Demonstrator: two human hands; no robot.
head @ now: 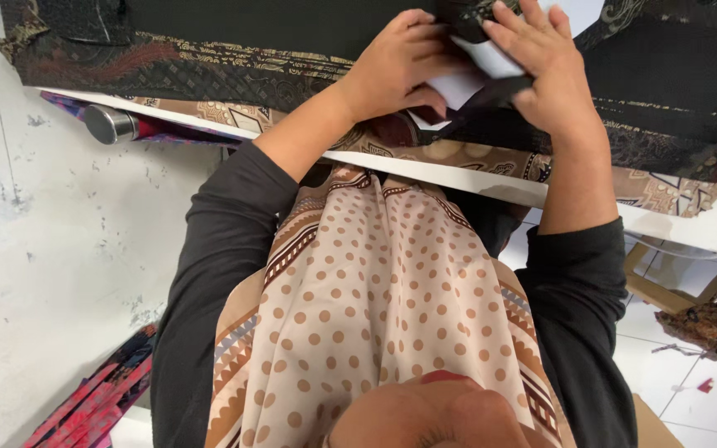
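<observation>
Head view, looking down past our dotted beige scarf (375,290) and dark sleeves.

Left hand (396,70), upper centre of frame: fingers curled about halfway, knuckles up, fingertips pressed on a white folded piece (458,83) that lies on dark cloth. We cannot tell whether the thumb grips it from below.

Right hand (541,70), upper right of centre: fingers loosely bent and spread, laid over the same white piece, with a black fabric (491,99) bunched under the palm. It looks pinched between fingers and thumb, though the thumb is hidden.

The white piece sits between the two hands, near the top edge of the frame.

Edges: the white table edge (425,170) runs from the left down toward the right, just below both wrists. Brown patterned cloth (209,112) hangs over it. A metal flask (109,124) lies at upper left, well apart from the hands.

Open room: grey floor (60,265) fills the left; tiled floor and cardboard (665,286) at lower right.
</observation>
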